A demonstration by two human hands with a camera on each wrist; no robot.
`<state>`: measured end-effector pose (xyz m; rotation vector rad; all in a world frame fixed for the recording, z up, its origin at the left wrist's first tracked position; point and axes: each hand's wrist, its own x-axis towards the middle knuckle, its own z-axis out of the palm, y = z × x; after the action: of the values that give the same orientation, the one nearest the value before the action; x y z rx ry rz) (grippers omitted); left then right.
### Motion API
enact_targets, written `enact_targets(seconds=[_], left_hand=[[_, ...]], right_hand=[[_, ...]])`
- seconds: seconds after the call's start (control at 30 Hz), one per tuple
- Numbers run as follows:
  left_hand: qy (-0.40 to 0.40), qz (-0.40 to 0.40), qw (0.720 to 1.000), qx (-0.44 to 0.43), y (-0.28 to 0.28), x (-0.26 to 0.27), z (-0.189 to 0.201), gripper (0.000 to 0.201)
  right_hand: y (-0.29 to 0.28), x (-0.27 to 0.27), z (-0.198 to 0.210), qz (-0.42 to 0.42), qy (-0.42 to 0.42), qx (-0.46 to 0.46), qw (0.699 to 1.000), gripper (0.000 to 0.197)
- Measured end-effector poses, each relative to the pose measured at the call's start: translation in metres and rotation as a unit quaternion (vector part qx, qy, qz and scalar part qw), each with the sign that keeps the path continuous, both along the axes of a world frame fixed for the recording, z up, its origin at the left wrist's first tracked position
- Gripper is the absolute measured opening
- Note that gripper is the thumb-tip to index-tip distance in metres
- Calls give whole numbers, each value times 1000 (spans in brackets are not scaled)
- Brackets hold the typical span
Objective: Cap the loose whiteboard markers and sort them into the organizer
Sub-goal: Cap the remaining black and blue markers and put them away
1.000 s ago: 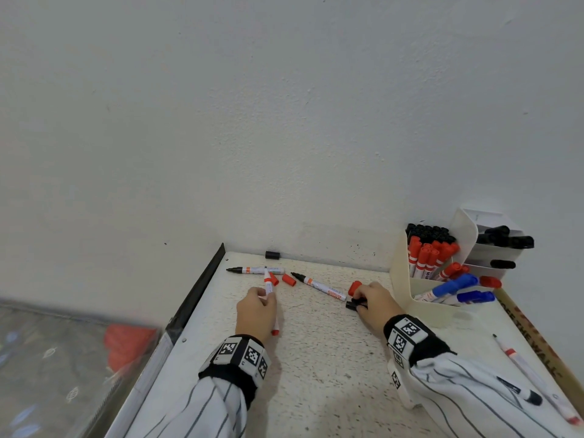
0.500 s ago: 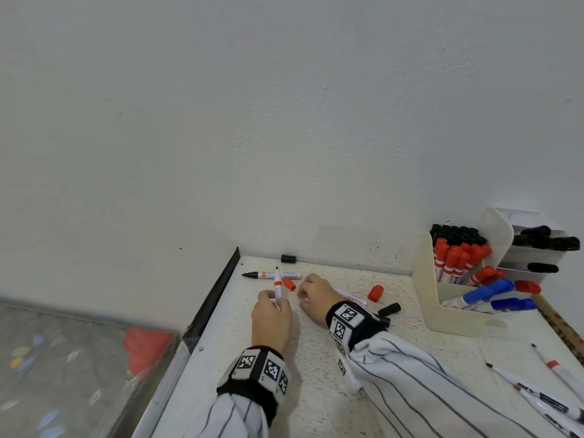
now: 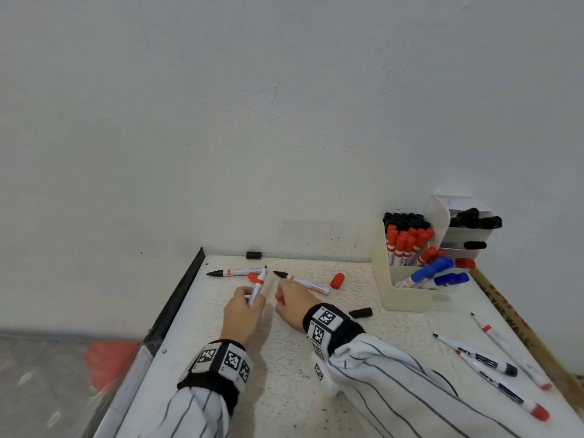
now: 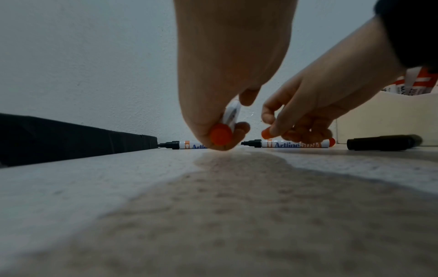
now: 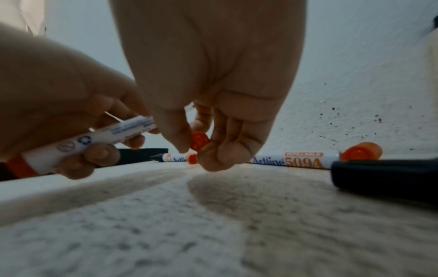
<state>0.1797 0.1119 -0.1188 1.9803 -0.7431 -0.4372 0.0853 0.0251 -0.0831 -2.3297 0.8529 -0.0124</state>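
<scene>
White table [image 3: 284,358]: left hand [image 3: 241,314] grips light, rigid uncapped marker [image 3: 256,286] mid-barrel; right hand [image 3: 292,306] pinches small, slippery red cap [image 5: 199,143].

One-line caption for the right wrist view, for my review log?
Right hand pinches a red cap beside the uncapped marker gripped by the left hand, above the speckled table.
</scene>
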Motion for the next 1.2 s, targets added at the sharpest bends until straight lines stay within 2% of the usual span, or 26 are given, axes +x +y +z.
enact_targets(seconds=[0.13, 0.27, 0.33, 0.47, 0.57, 0.67, 0.77, 0.9, 1.0, 1.1, 1.2], left_hand=[[24, -92, 994, 48, 0, -9, 4, 16], [159, -179, 967, 90, 2, -24, 8, 18], [185, -199, 957, 102, 3, -28, 11, 20], [148, -225, 957, 112, -1, -38, 17, 19], [74, -254, 954, 143, -3, -52, 20, 17], [50, -251, 958, 130, -5, -64, 22, 15], [38, -267, 955, 123, -7, -79, 23, 14], [64, -313, 938, 136, -6, -104, 24, 14], [73, -320, 936, 130, -5, -115, 24, 12], [4, -313, 941, 129, -5, -118, 23, 11], [-16, -295, 948, 117, -5, -118, 22, 8]], right_hand=[[1, -34, 2, -6, 20, 37, 999, 27], [-6, -73, -4, -19, 14, 37, 999, 22], [-10, -91, -2, -40, -1, 21, 999, 23], [-26, -123, 5, -75, -7, 32, 997, 20], [-36, -145, 9, -119, -5, 133, 984, 2], [-36, -162, 11, -123, 31, 201, 971, 4], [-34, -170, 2, -114, 10, 126, 986, 2], [-33, -174, -8, -122, -77, 24, 989, 18], [-31, -178, -7, -102, -107, 16, 989, 21], [-29, -181, -9, -84, -95, 21, 992, 22], [-30, -186, -9, -123, -135, -22, 983, 23]])
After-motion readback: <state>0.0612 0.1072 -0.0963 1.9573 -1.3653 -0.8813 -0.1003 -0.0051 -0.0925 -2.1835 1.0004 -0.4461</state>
